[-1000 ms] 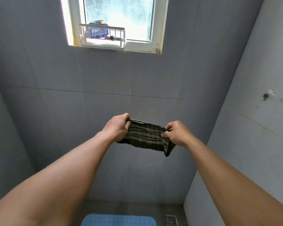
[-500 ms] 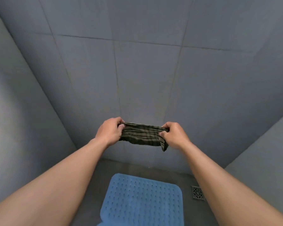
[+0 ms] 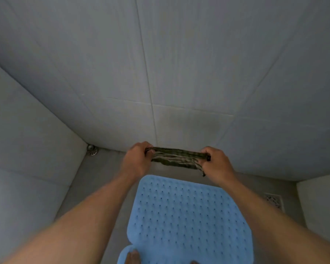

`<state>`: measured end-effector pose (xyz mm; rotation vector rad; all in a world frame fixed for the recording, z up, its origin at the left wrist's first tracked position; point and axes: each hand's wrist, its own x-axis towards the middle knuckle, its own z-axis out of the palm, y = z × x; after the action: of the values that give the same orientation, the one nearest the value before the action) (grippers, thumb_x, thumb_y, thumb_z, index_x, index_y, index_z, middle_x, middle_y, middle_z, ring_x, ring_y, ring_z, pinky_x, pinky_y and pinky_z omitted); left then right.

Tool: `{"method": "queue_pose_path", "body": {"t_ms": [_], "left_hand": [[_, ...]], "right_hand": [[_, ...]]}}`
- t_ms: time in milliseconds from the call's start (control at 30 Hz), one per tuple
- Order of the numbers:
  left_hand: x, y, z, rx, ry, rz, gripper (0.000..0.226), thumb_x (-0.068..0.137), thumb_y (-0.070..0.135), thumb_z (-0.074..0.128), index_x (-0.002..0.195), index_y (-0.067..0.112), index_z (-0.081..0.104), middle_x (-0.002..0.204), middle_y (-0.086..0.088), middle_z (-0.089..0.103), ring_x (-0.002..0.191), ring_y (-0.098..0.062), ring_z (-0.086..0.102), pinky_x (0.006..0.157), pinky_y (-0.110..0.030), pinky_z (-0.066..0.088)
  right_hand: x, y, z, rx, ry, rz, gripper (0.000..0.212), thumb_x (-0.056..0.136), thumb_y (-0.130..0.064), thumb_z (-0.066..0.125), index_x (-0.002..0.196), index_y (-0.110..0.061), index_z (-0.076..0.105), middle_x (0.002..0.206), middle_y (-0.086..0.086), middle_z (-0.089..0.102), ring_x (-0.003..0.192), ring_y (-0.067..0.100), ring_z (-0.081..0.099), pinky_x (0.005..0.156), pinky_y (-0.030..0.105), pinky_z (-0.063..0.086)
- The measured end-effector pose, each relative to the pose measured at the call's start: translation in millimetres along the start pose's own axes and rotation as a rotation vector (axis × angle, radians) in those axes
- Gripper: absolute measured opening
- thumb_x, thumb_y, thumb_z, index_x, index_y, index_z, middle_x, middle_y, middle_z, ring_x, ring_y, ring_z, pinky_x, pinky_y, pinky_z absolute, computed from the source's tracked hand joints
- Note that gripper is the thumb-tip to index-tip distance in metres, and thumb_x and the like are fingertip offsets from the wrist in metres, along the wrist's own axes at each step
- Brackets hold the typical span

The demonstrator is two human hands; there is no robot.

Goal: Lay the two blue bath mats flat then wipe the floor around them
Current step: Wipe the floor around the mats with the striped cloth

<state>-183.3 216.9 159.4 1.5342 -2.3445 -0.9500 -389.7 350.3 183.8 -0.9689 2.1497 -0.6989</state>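
Observation:
A dark green striped cloth (image 3: pixel 176 158) is stretched taut between my two hands, above the far end of the floor. My left hand (image 3: pixel 136 161) grips its left end and my right hand (image 3: pixel 216 163) grips its right end. Below them a blue bath mat (image 3: pixel 189 214) with rows of small holes lies flat on the grey floor. The rounded corner of a second blue mat (image 3: pixel 125 254) shows at the bottom edge, beside the first one. My toes (image 3: pixel 133 259) rest on it.
Grey tiled walls close in on three sides. A round metal drain (image 3: pixel 92 150) sits in the far left floor corner. A square grated drain (image 3: pixel 273 200) lies on the floor right of the mat. Bare grey floor (image 3: pixel 99 180) runs along the mat's left.
The view has tilted down from the window and wall to the floor, bringing both mats and drains into sight. Both hands have kept hold of the cloth, now pulled flatter.

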Motion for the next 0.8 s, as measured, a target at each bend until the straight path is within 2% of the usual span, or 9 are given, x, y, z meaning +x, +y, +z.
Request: {"method": "queue_pose_path", "body": {"t_ms": [133,233,367,500,600,700,800], "left_hand": [[50.5,-79.5,93.9,-0.004,-0.034,-0.038,0.015,0.098,0.02,0.057,0.103,0.014,0.069,0.099,-0.008,0.065,0.082,-0.017,0.053,0.068,-0.025,0.033],[79.3,-136.6,153.5,-0.022,-0.054,-0.044,0.014,0.097,0.021,0.059,0.103,0.017,0.071,0.094,-0.003,0.066,0.083,-0.017,0.057,0.069,-0.024,0.036],[110.3,-200.8,211.1,-0.011,-0.073,-0.036,0.009,0.095,0.024,0.057,0.091,0.023,0.065,0.078,0.0,0.066,0.075,-0.019,0.06,0.063,-0.027,0.037],[136.4,-249.2,263.0,-0.046,-0.068,-0.065,0.012,0.097,0.025,0.055,0.092,0.019,0.063,0.081,-0.003,0.068,0.075,-0.019,0.06,0.061,-0.028,0.039],[155.7,-275.5,293.1,-0.009,-0.094,-0.037,0.013,0.098,0.026,0.053,0.093,0.019,0.063,0.083,-0.003,0.068,0.077,-0.019,0.06,0.065,-0.029,0.038],[176.9,-300.8,316.0,0.071,-0.142,-0.011,0.012,0.098,0.029,0.052,0.094,0.023,0.062,0.082,-0.004,0.067,0.078,-0.022,0.062,0.067,-0.03,0.043],[202.0,-323.0,334.2,0.153,-0.139,-0.008,0.011,0.099,0.033,0.052,0.097,0.025,0.06,0.082,-0.001,0.065,0.081,-0.024,0.062,0.067,-0.031,0.044]], "right_hand": [[64.5,75.7,79.7,0.015,0.004,0.029,0.016,0.092,-0.009,0.066,0.098,-0.023,0.069,0.091,-0.005,0.066,0.083,0.012,0.06,0.065,0.021,0.041],[108.3,134.2,139.1,0.051,0.006,0.044,0.016,0.09,-0.007,0.066,0.093,-0.023,0.069,0.09,0.001,0.07,0.084,0.017,0.064,0.067,0.023,0.043],[155.9,192.0,209.5,0.101,-0.033,0.059,0.022,0.09,-0.007,0.066,0.086,-0.028,0.068,0.087,-0.001,0.071,0.078,0.016,0.066,0.065,0.021,0.048],[192.4,237.3,263.2,0.153,-0.104,0.089,0.021,0.09,-0.01,0.067,0.082,-0.029,0.069,0.087,-0.002,0.073,0.083,0.016,0.069,0.079,0.033,0.052],[215.2,263.1,289.2,0.199,-0.16,0.14,0.013,0.09,-0.011,0.069,0.086,-0.023,0.072,0.088,0.0,0.075,0.085,0.017,0.07,0.08,0.032,0.053],[240.4,283.1,310.7,0.214,-0.198,0.181,0.009,0.089,-0.011,0.071,0.09,-0.02,0.074,0.089,0.001,0.075,0.088,0.017,0.07,0.083,0.032,0.054],[271.3,290.9,332.4,0.126,-0.121,0.127,0.01,0.087,-0.013,0.072,0.088,-0.022,0.073,0.091,-0.001,0.075,0.092,0.018,0.07,0.086,0.03,0.053]]}}
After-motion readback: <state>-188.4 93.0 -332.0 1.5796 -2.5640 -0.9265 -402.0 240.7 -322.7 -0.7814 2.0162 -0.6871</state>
